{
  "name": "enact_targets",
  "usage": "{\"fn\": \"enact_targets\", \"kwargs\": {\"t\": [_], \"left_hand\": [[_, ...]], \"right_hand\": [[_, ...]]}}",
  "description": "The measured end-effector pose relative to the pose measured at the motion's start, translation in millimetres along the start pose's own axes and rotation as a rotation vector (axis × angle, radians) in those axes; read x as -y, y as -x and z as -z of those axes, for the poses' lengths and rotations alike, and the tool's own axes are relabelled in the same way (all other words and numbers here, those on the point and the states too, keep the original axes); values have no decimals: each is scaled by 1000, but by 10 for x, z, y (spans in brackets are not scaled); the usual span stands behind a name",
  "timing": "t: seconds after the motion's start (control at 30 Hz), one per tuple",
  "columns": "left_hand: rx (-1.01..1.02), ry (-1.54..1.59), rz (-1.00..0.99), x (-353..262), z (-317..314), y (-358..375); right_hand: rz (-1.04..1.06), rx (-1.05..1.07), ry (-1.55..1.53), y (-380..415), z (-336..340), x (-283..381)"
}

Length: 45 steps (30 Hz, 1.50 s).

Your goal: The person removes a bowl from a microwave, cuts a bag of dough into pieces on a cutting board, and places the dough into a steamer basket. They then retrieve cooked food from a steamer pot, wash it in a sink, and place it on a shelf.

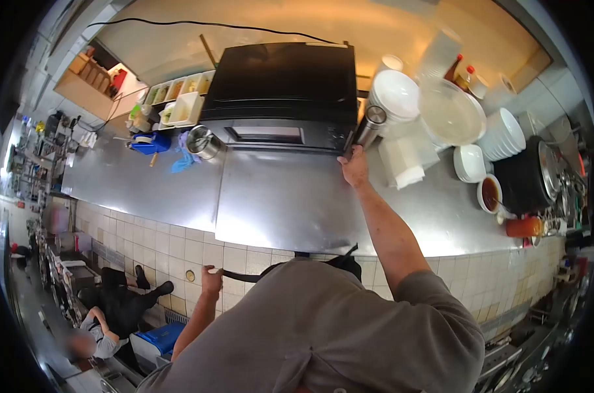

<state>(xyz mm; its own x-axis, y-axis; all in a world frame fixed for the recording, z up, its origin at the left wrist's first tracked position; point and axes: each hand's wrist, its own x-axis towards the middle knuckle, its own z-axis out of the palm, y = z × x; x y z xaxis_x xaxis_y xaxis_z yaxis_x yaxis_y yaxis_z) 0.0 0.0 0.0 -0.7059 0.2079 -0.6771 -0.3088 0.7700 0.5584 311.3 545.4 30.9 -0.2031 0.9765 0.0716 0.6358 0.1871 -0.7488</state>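
Observation:
My right hand (354, 168) reaches across the steel counter to the lower right front corner of a black microwave (284, 75). A steel cylindrical flask (370, 124) stands close beside that corner. I cannot make out whether the fingers press the microwave or touch the flask. Low at my left side, my left hand (212, 281) is closed on the end of a black apron strap (240, 276), which runs to my waist.
White bowls (503, 134), a plastic tub (450, 111), napkins (401, 160) and a black pot (522, 173) crowd the right. A steel container (203, 142) and a blue box (151, 143) stand left. Another person (117, 304) sits behind at left.

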Motion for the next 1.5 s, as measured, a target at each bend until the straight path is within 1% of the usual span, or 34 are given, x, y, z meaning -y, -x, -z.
{"fn": "enact_targets", "kwargs": {"t": [0.03, 0.07, 0.1, 0.17, 0.2, 0.27, 0.4, 0.47, 0.5, 0.53, 0.57, 0.63, 0.7, 0.77, 0.83, 0.87, 0.9, 0.93, 0.97, 1.0, 1.03, 1.07, 1.1, 1.17, 1.2, 1.23, 1.27, 1.3, 1.33, 1.37, 1.4, 1.43, 1.47, 1.5], "left_hand": [[-40, -53, -66, -103, -75, 26], [-33, 11, -131, -203, -173, 34], [-125, -56, -127, -584, 761, 67], [-133, -34, -425, -1025, 486, 122], [-82, 34, -459, -1255, 294, 172], [-12, 102, -526, -1641, 102, 323], [168, 99, -722, -2185, -258, 650], [272, 57, -832, -2365, -258, 869], [257, 76, -829, -2408, -231, 958], [296, 69, -873, -2440, -194, 1037], [336, 60, -917, -2438, -150, 1059], [353, 92, -925, -2371, -62, 1037], [354, -7, -1028, -2349, 55, 1081], [350, 9, -1038, -2382, 130, 1135], [314, -67, -1163, -2371, 172, 1128], [258, -79, -1169, -2345, 161, 1136], [246, -77, -1174, -2339, 164, 1131], [249, -2, -1114, -2334, 165, 1122], [254, 70, -1052, -2333, 189, 1110], [243, 42, -1052, -2318, 224, 1096], [250, 44, -1048, -2294, 239, 1081], [269, 87, -1032, -2289, 224, 1045], [290, 125, -1014, -2282, 228, 1024], [311, 91, -1028, -2277, 235, 1021], [318, 53, -1049, -2302, 236, 1012], [344, 45, -1049, -2332, 241, 1029], [332, -32, -1056, -2357, 247, 1069], [313, -106, -1065, -2372, 240, 1091], [262, -193, -1161, -2382, 208, 1071], [277, -201, -1163, -2410, 159, 1091], [379, -153, -1084, -2457, 120, 1136], [486, -113, -1004, -2506, 75, 1168], [507, -195, -1035, -2547, -20, 1144], [568, -231, -1046, -2643, -168, 1126]], "right_hand": [[-37, -21, 72, -90, 82, 21], [-74, -43, 146, -152, 147, 45], [-110, 8, 51, 129, -515, 478], [-128, -135, 70, 79, -538, 409], [-102, -135, 78, -38, -509, 386], [-279, -201, 159, -80, -597, 408], [-229, -237, 203, 71, -509, 496], [-146, -293, 85, 205, -471, 357], [-142, -227, -33, 316, -545, 142], [-139, -157, -150, 389, -645, -8], [-123, -146, -147, 424, -722, 115], [127, 75, -243, 609, -931, 569], [362, 81, -152, 530, -996, 1528], [253, 322, -102, 273, -1066, 2322], [218, 418, -150, -131, -1502, 2624], [231, 420, -156, -288, -1677, 2706], [320, 289, -24, -442, -1832, 2737], [403, 154, 109, -594, -1993, 2707], [408, 153, 107, -806, -2239, 2497], [566, 78, 319, -1030, -2506, 2146], [719, 4, 538, -1008, -2447, 2142], [585, -77, 186, -926, -2332, 2047], [580, -80, 193, -700, -2112, 2126], [139, -102, -550, -237, -1628, 2201], [127, -121, -540, -74, -1330, 2261], [108, -212, -507, 97, -1031, 2322], [89, -296, -470, 272, -787, 2311], [78, -304, -461, 421, -605, 2240], [76, -324, -743, 545, -433, 2159], [72, -344, -1028, 693, -248, 2068], [57, -361, -1023, 857, 38, 1891], [37, -182, -936, 1018, 413, 1655], [12, -19, -846, 1178, 766, 1520], [-139, 5, -867, 1385, 1183, 1558]]}}
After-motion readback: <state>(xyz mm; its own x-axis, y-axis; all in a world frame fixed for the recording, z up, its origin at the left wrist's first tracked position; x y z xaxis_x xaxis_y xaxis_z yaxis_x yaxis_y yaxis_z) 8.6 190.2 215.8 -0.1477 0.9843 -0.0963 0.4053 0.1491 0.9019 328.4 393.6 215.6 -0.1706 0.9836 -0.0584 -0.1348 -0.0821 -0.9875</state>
